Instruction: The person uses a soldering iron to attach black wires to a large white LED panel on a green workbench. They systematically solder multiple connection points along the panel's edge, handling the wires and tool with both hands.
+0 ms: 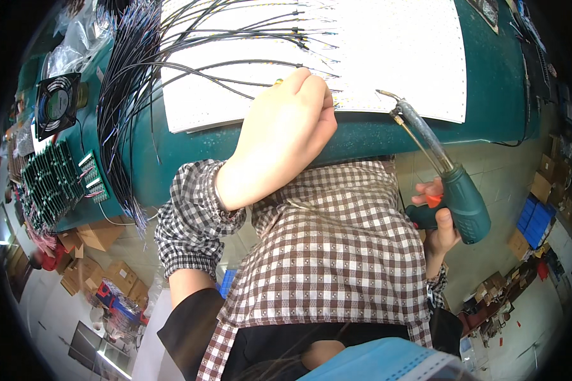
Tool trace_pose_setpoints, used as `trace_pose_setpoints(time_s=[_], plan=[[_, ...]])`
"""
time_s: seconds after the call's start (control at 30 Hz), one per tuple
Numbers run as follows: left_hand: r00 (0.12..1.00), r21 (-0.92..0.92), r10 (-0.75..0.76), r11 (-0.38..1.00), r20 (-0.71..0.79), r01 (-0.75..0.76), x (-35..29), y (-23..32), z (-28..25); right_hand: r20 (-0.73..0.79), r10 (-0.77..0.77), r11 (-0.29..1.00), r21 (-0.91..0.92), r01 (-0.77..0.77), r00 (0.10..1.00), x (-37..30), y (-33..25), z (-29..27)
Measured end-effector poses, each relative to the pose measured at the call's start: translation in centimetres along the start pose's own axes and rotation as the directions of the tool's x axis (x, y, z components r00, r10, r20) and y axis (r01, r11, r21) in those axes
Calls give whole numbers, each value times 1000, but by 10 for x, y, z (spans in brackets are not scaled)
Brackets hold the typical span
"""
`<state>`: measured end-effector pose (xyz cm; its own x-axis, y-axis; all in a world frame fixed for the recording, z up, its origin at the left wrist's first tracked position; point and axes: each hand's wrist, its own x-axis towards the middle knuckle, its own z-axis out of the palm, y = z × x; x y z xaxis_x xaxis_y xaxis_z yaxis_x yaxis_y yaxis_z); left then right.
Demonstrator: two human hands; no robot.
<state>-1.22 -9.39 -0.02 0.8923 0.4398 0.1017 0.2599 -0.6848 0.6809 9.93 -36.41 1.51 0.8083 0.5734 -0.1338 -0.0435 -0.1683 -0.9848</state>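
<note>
My left hand [285, 127] lies over the near edge of the white paper sheets [400, 57], its fingers curled closed around the end of a black cable [235, 84]. The fingertips and the exact grip are hidden behind the knuckles. More black cables [248, 33] lie side by side on the paper, thin stripped wires fanning out at their right ends. My right hand [443, 233] is closed around the handle of a green soldering gun [465, 200], a finger by its red trigger. Its bent metal tip [388, 94] points up and left, over the paper's lower right part.
A thick bundle of black cables [111, 120] hangs over the left of the green table [190, 149]. Further left are a black fan [57, 105], stacked green circuit boards [51, 181] and clear plastic bags [76, 47]. Cardboard boxes [102, 233] stand below on the floor.
</note>
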Motion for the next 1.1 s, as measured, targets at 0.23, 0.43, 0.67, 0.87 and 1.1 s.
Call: trace_pose_setpoints(time_s=[0.23, 0.43, 0.67, 0.87, 1.1], plan=[[999, -147, -14, 989, -52, 6, 0, 3, -2, 41, -1, 999, 32, 0, 999, 0, 3, -3], [965, -314, 115, 931, -235, -187, -5, 7, 3, 78, 9, 966, 255, -28, 997, 32, -24, 35], [952, -432, 46, 884, -302, -180, -10, 19, 7, 176, -93, 991, 115, 74, 980, 79, -38, 89], [925, -475, -13, 861, -380, -183, -13, 19, 15, 99, -72, 992, 109, 61, 992, 80, -41, 99], [915, -469, -24, 864, -404, -184, -11, 20, 16, 132, -107, 990, 103, 94, 985, 79, -33, 100]])
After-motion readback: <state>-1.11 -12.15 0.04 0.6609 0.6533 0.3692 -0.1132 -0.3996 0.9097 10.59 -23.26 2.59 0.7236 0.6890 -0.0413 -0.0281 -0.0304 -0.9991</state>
